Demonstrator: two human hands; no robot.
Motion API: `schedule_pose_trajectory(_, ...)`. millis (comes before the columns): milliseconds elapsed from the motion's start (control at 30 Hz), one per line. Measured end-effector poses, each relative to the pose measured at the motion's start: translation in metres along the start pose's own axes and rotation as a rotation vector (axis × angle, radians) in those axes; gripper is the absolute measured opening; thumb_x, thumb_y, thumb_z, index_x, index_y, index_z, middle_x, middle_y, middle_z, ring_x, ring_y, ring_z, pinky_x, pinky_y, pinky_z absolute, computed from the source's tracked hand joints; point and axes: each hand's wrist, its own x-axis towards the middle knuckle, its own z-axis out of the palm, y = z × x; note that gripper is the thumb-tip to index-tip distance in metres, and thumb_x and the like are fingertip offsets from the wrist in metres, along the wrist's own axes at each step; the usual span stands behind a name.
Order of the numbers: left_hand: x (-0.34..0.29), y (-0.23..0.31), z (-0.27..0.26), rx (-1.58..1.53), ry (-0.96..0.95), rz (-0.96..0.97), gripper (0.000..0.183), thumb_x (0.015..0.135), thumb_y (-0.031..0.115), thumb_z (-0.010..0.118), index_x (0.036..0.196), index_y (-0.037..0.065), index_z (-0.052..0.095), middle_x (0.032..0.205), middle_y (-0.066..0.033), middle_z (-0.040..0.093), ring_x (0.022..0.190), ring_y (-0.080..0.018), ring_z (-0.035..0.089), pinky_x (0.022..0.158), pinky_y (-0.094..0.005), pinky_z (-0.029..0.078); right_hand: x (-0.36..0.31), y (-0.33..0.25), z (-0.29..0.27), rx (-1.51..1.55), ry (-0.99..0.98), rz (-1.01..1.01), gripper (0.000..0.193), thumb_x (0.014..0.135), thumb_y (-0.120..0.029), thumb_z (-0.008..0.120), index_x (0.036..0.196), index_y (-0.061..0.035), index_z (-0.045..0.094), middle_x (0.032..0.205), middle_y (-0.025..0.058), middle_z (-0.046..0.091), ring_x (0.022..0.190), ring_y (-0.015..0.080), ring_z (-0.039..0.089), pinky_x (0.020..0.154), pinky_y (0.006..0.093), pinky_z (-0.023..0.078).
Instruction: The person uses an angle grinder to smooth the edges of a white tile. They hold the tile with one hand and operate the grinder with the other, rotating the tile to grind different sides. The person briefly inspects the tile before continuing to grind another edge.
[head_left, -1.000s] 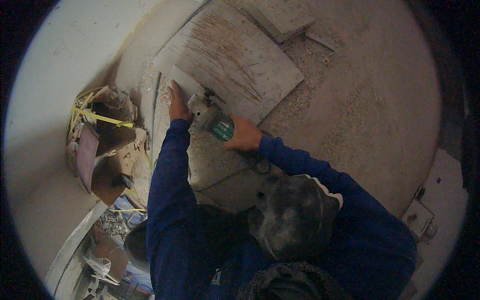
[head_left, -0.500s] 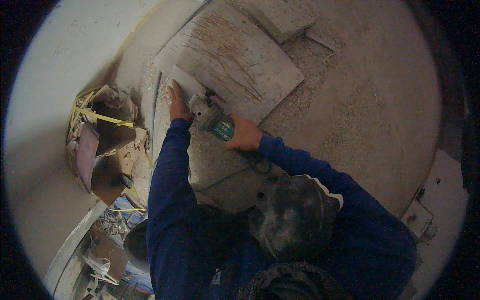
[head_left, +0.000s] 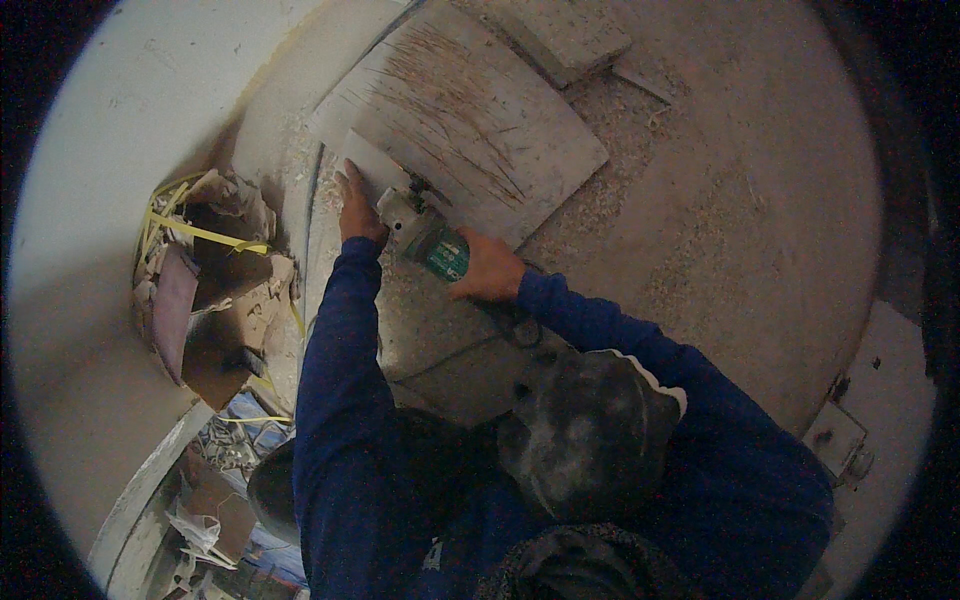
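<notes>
My right hand (head_left: 488, 266) is wrapped around the green body of a handheld power tool (head_left: 440, 248). The tool has a grey metal head and looks like a grinder or cutter; its working end is too dark to make out. That head sits close to my left hand (head_left: 361, 210), beside a pale flat piece (head_left: 372, 157). With fingers stretched along its left edge, my left hand holds the pale piece; the thumb is hidden. Just beyond lies a large light board (head_left: 560, 160) with thin brown strips (head_left: 440, 90) scattered over it.
Chips and dust litter the floor (head_left: 720, 270) to the right. Another slab (head_left: 565, 35) lies at the far side. At left stands a torn carton (head_left: 215, 360) with yellow straps (head_left: 215, 234), beside a pale wall (head_left: 90, 230). A dark dusty cap (head_left: 590, 430) shows low in the view.
The green tool has rolled slightly in my right hand. My left hand and the pale piece stay in place.
</notes>
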Motion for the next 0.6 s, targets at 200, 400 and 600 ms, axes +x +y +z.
schedule_pose_trajectory(200,-0.002,0.004,-0.003,0.007,-0.013,-0.008,0.114,0.061,-0.007,0.065,0.147,0.018,-0.006,0.147,-0.0304,0.013,0.121,-0.0418,0.045,0.092,-0.0420,0.047,0.002,0.001,0.002,0.015,-0.006,0.043,0.085,0.052,-0.030,0.080,0.123,0.0027,0.047,0.105,0.0222,0.062,0.096,0.0343,0.061,0.085,0.0388,0.048)
schedule_pose_trajectory(400,0.000,0.000,-0.001,0.014,-0.027,-0.025,0.116,0.061,-0.006,0.066,0.147,0.018,-0.007,0.147,-0.0303,0.014,0.121,-0.0415,0.045,0.092,-0.0417,0.047,0.003,0.002,0.001,0.022,-0.028,0.040,0.083,0.052,-0.030,0.080,0.121,0.0026,0.048,0.102,0.0222,0.063,0.094,0.0343,0.062,0.084,0.0393,0.049)
schedule_pose_trajectory(600,0.003,-0.012,0.008,-0.017,0.004,0.043,0.114,0.063,-0.003,0.068,0.147,0.018,-0.007,0.147,-0.0305,0.014,0.121,-0.0416,0.045,0.092,-0.0421,0.047,0.000,-0.003,-0.001,-0.012,0.025,0.010,0.081,0.052,-0.031,0.079,0.119,0.0033,0.049,0.101,0.0231,0.062,0.094,0.0355,0.062,0.084,0.0402,0.049)
